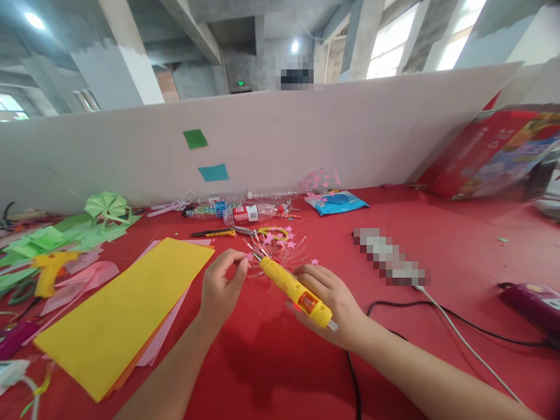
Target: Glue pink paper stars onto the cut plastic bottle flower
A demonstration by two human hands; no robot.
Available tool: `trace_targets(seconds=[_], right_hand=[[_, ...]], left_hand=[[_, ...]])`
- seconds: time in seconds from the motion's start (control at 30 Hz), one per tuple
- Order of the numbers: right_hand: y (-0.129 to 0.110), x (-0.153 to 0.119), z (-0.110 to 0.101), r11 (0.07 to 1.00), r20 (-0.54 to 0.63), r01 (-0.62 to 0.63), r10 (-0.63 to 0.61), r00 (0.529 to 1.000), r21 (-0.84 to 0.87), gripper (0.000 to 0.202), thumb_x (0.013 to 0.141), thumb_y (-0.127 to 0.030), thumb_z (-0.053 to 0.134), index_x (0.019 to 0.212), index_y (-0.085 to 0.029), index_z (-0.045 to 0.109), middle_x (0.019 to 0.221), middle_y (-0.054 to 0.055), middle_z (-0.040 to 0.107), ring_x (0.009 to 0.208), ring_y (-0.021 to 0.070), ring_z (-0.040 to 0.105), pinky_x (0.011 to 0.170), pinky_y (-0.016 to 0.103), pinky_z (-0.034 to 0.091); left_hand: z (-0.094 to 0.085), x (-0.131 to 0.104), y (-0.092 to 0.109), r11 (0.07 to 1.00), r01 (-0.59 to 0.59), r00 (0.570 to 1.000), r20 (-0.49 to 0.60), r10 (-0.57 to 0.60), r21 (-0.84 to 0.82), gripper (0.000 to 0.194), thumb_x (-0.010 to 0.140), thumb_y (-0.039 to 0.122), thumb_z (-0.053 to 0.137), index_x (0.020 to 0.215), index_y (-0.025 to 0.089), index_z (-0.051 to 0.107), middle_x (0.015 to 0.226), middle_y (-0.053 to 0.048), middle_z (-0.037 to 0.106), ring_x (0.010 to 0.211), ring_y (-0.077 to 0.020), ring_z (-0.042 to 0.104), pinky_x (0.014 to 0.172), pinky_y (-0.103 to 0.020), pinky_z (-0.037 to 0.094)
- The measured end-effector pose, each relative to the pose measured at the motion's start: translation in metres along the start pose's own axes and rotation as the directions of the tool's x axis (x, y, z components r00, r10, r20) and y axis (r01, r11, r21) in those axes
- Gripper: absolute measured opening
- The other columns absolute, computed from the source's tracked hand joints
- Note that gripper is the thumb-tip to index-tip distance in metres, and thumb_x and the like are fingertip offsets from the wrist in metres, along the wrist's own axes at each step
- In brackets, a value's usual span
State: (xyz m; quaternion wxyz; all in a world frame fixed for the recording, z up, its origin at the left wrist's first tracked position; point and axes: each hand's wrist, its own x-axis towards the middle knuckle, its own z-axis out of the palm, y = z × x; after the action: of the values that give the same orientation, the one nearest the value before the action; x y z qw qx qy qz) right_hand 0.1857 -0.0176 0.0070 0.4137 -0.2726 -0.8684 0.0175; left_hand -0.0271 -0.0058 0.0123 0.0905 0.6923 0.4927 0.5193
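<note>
My right hand (pixel 335 297) is wrapped round a yellow hot glue gun (pixel 291 286), its metal nozzle aimed up and left and a clear glue stick poking out of its back end. Thumb and forefinger of my left hand (pixel 225 283) pinch a small pink star (pixel 249 256) close to the nozzle; whether the two touch I cannot tell. Just beyond lies a spray of clear plastic strips (pixel 294 252) with pink stars on it. Yellow-handled scissors (pixel 273 234) and a yellow-and-black utility knife (pixel 214 233) rest behind my hands on the red tabletop (pixel 262 373).
Yellow paper sheets (pixel 131 315) lie at left, beside a second glue gun (pixel 50 271) and green paper pieces (pixel 107 207). Plastic bottles (pixel 247 213) and a blue wipes packet (pixel 336 202) line the white partition (pixel 262 134). A black cord (pixel 472 329) crosses at right.
</note>
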Motion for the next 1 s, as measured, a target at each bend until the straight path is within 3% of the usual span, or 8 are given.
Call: trace_targets(seconds=[0.27,1.0], right_hand=[[-0.003,0.0019,-0.0002,1.0,-0.011,0.006,-0.006,1.0,-0.014,0.02,0.09,-0.032,0.047,0.074,-0.02,0.047,0.068,0.004,0.056,0.059,0.0162,0.048,0.055,0.028,0.039],[-0.0012,0.0,0.0026,0.998,0.021,-0.017,0.018,1.0,-0.055,0.024,0.09,-0.032,0.047,0.069,-0.021,0.044,0.063,0.001,0.052,0.055,0.0142,0.047,0.053,0.026,0.036]], left_hand=[[-0.0003,-0.0019,0.0029,1.0,0.011,0.999,0.043,-0.011,0.011,0.019,0.088,0.031,0.048,0.076,0.02,0.057,0.073,0.0,0.061,0.071,-0.0149,0.059,0.069,-0.025,0.046],[0.0012,-0.0038,0.0043,0.999,-0.034,0.999,0.031,0.034,0.026,0.016,0.088,0.029,0.049,0.077,0.02,0.058,0.073,0.0,0.062,0.07,-0.015,0.059,0.068,-0.025,0.047]])
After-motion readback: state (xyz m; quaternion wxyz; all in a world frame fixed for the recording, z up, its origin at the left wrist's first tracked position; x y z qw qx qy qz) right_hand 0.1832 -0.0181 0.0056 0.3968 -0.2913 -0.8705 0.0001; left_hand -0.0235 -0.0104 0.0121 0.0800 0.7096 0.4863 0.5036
